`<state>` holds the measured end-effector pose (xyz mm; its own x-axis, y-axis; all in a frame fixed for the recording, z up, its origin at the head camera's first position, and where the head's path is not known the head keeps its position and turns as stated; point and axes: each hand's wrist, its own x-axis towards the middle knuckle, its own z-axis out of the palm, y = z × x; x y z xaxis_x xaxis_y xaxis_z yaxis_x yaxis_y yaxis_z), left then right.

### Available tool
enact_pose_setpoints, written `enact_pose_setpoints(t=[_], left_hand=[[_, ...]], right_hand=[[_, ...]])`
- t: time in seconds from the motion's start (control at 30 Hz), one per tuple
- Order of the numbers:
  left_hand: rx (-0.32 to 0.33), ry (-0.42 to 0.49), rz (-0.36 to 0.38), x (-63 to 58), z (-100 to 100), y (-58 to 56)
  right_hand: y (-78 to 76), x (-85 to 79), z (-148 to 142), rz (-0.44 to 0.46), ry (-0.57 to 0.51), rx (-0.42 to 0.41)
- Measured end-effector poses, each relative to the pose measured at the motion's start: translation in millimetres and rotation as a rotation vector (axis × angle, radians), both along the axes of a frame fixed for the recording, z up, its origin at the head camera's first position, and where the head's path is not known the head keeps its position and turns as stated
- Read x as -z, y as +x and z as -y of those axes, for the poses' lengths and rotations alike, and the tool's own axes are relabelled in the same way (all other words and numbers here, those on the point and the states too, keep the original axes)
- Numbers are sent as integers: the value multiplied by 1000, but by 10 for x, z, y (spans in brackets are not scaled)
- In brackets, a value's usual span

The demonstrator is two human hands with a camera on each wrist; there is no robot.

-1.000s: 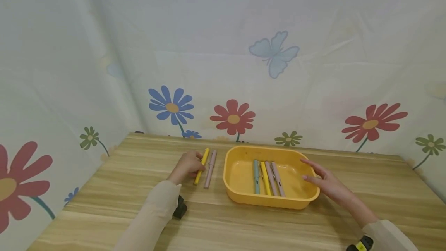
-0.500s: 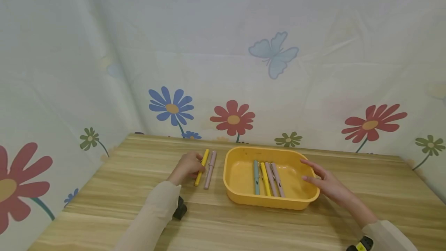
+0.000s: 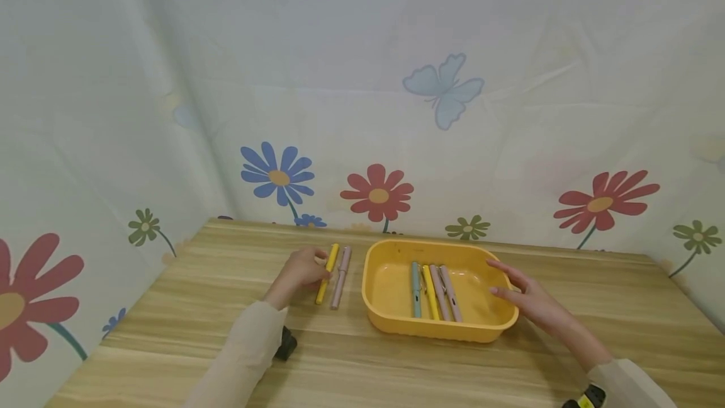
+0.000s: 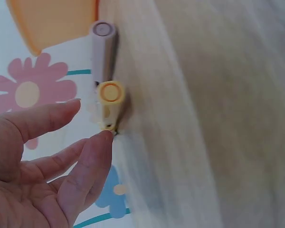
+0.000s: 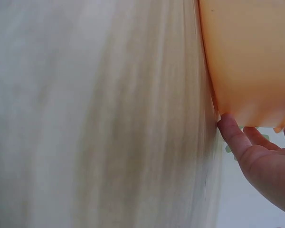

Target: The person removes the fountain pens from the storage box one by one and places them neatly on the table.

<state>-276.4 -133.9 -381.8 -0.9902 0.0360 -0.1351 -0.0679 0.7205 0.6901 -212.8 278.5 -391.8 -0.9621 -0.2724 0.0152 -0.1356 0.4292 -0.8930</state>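
Note:
My left hand [image 3: 303, 269] is beside a yellow pen [image 3: 326, 274] on the table, left of the basin. In the left wrist view, the thumb stands apart from the yellow pen [image 4: 111, 93], while a fingertip touches or nearly touches its clip side. A pale purple pen [image 3: 341, 278] lies just right of it, roughly parallel. My right hand [image 3: 532, 298] rests at the right end of a yellow plastic basin [image 3: 442, 327], with extended fingers over its rim. In the right wrist view, fingertips [image 5: 226, 118] touch the basin's outer wall near the table.
Inside the basin, a grey-green pen [image 3: 416, 291], another yellow pen [image 3: 430, 293] and two pale purple pens [image 3: 451, 294] lie side by side. The wood-grain table [image 3: 187, 307] ends at a flower-printed cloth [image 3: 317, 112] behind and on the left.
My left hand and forearm have shifted slightly left, and the fingers have loosened beside the yellow pen. My right hand stays at the basin's right end.

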Motion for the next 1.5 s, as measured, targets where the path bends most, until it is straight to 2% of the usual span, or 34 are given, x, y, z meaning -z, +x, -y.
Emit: enact_pose_setpoints(t=[0.17, 0.27, 0.7, 1.0, 1.13, 1.27, 1.37, 1.5], left_hand=[[18, 77, -48, -73, 6, 31], [31, 74, -93, -129, -24, 59], [96, 164, -233, -289, -298, 275], [168, 264, -264, -324, -527, 360], [189, 293, -227, -365, -643, 401], [230, 298, -225, -365, -739, 417], [263, 279, -249, -350, -810, 426], [285, 266, -234, -337, -912, 445]], right_hand=[[6, 0, -6, 8, 0, 2], [5, 7, -14, 4, 1, 2], [-1, 16, -14, -2, 13, 9], [-14, 32, -25, 0, 15, 9], [-17, 36, -31, 1, 12, 9], [-12, 33, -22, 11, -4, 6], [-8, 29, -14, 18, -15, 4], [-8, 26, -10, 17, -18, -1]])
